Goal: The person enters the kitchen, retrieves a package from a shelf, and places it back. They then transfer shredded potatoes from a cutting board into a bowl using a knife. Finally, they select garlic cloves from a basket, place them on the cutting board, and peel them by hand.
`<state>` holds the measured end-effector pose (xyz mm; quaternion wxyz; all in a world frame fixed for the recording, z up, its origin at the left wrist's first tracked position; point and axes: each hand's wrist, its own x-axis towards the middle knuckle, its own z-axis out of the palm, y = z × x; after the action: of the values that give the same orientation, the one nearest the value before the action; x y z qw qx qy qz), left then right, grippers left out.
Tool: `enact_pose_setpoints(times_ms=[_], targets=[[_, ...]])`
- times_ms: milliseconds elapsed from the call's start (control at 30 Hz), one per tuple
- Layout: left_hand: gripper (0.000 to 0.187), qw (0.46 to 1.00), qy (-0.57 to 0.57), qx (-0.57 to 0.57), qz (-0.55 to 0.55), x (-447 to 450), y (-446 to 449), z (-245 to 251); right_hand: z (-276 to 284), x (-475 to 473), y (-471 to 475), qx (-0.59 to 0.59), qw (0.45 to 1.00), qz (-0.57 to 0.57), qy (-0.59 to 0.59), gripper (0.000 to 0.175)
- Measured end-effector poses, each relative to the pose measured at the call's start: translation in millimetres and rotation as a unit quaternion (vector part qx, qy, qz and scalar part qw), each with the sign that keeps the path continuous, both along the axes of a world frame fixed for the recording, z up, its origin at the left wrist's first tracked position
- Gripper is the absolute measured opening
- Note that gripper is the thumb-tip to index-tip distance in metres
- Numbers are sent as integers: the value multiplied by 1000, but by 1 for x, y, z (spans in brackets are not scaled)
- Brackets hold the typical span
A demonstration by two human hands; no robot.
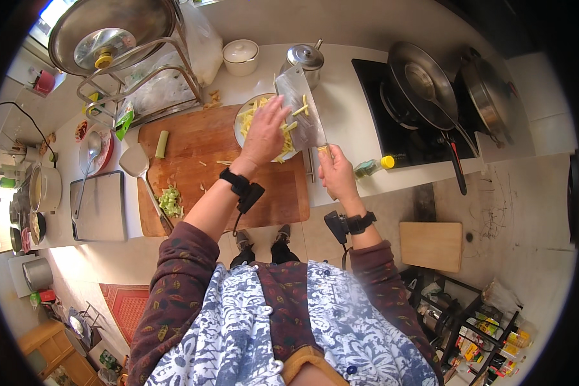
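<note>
My right hand (337, 173) grips the handle of a cleaver (305, 113), its broad blade tilted at the right rim of a plate. Pale yellow strips, perhaps potato, cling to the blade. My left hand (264, 128), fingers extended, is over the plate (238, 131), near the blade; whether it touches the strips is hidden. More cut strips (287, 147) lie on the plate, which rests at the upper right of a wooden cutting board (212, 193). Chopped green pieces (170, 201), a green stalk piece (161, 144) and a metal spatula (135, 160) lie on the board's left part.
A lidded metal pot (305, 58) and a white lidded pot (241, 57) stand behind. A bottle with a yellow cap (372, 166) lies to the right, before a cooktop (366, 91) bearing a frying pan (422, 87). A metal rack (140, 87) stands back left.
</note>
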<state>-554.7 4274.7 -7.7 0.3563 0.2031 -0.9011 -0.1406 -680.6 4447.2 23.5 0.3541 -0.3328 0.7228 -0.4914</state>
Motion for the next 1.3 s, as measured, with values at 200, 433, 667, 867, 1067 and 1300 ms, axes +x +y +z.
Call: enact_pose_setpoints(times_ms=[200,433,667,867,1067,1300], targets=[[61,990,-88,-43,-103,-7,2,7,9,3,11,5,999,-17,-51,28],[55,995,-83,49,3,18,-31,-8,22,-5,29,10,999,-19,-37,25],[54,995,-89,-54,8,0,-49,-2,23,5,46,4,999,-20,-47,24],[21,985,40,137,101,101,-33,-43,23,3,75,-59,995,-14,-83,24],[19,966,-148,139,156,134,-38,-59,12,10,116,33,998,44,-23,29],[10,975,-195,106,20,166,28,-55,0,43,128,76,968,115,208,29]])
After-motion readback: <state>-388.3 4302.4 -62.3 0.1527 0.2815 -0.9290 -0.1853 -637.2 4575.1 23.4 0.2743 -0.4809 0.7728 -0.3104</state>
